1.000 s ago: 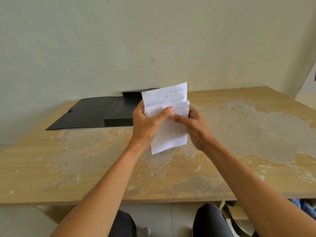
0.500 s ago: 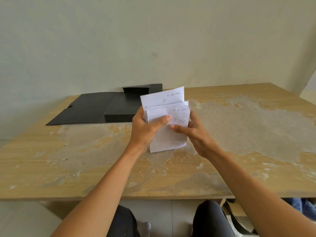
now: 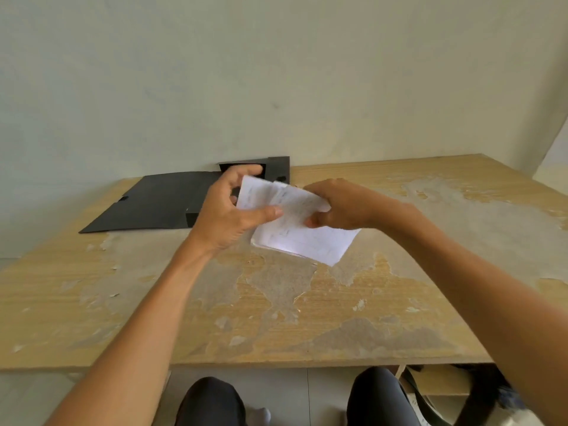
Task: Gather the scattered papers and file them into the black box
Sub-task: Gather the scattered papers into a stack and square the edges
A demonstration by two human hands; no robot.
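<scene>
Both hands hold one stack of white papers (image 3: 295, 229) above the table (image 3: 276, 318), a little in front of the black box (image 3: 163, 201). The left hand (image 3: 227, 210) is at the left end of the stack. Its thumb lies across the top sheet and presses down on it, and the other fingers curl up behind the far edge, so the hand is closed around the papers but not as a tight fist. The right hand (image 3: 341, 204) comes from the right and covers the upper right part of the stack. Its fingers bend down over the sheets and the thumb is under or at the near edge; it also has hold of the papers. How many sheets are in the stack I cannot tell, because the picture is blurred there. Faint lines of writing show on the top sheet, too soft to read.

The stack is tilted, with its lower right corner pointing toward the near right side of the table. Whether that corner touches the table I cannot tell.

The box lies open and flat at the far left of the table, against the wall (image 3: 276, 72). Its wide lid spreads to the left, and a small flap stands up at the back, just behind the left hand. The table top is worn, with grey patches where the yellow surface has peeled
</scene>
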